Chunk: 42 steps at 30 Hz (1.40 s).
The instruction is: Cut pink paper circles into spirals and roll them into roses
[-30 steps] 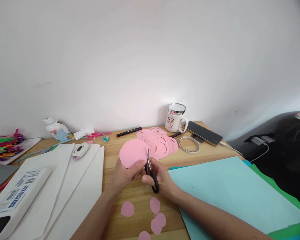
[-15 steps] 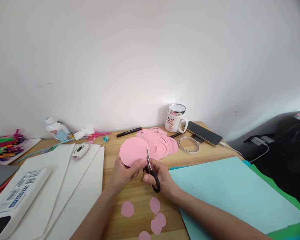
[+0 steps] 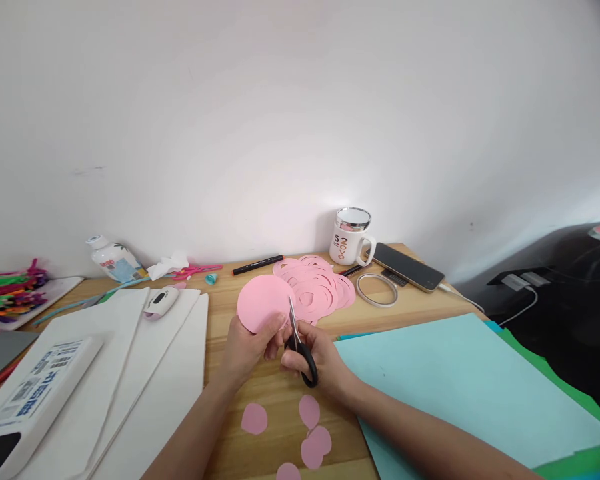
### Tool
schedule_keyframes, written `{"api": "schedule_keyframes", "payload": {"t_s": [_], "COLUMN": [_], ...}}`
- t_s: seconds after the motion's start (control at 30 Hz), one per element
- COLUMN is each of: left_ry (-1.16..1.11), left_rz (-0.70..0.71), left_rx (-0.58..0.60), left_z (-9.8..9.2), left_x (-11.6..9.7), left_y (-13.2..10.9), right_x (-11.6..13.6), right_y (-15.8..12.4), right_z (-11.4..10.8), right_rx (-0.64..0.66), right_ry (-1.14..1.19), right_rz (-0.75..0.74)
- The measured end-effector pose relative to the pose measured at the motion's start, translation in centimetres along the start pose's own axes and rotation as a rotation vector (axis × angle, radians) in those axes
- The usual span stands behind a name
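Note:
A round piece of pink paper (image 3: 263, 303) is pinched in my left hand (image 3: 250, 343), the thumb lying over its lower right edge. My right hand (image 3: 325, 360) grips a pair of black-handled scissors (image 3: 305, 360), blades pointing up along the right edge of the paper circle. Part of the blades is hard to make out against the pink behind. Beyond the hands lies a heap of cut pink paper scraps (image 3: 325, 290) with curved strips. Several small pink paper petals (image 3: 255, 419) lie on the wooden table below my wrists.
White paper sheets (image 3: 170, 373) and a white boxy device (image 3: 45, 393) lie at left. Light blue paper (image 3: 460, 380) covers the right. Along the back are a bottle (image 3: 117, 259), a marker (image 3: 257, 265), a mug (image 3: 350, 243), a ring (image 3: 377, 291) and a phone (image 3: 407, 265).
The scissors and my right hand have shifted slightly left, and the blades look closer together. The paper circle has moved a little left, and my left thumb is raised slightly higher on it.

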<state>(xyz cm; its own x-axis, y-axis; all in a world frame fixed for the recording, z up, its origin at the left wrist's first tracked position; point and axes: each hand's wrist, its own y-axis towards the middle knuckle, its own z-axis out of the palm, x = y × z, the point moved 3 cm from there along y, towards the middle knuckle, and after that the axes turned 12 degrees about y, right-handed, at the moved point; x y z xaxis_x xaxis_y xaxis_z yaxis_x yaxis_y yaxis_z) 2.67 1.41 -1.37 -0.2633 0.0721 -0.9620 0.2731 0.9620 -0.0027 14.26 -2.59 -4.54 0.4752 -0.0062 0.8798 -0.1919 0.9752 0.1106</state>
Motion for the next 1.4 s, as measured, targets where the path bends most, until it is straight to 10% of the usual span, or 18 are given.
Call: {"api": "schedule_keyframes", "payload": {"t_s": [1.4], "left_ry": [0.038], "left_rz": [-0.009], "left_rx": [0.026], "left_z": [-0.2], "left_x": [0.0], "left_y": [0.0], "right_x": [-0.1], "right_y": [0.0], "right_z": [-0.3], "right_rx": [-0.069], "right_ry": [-0.001], "right_rz": [0.019]}}
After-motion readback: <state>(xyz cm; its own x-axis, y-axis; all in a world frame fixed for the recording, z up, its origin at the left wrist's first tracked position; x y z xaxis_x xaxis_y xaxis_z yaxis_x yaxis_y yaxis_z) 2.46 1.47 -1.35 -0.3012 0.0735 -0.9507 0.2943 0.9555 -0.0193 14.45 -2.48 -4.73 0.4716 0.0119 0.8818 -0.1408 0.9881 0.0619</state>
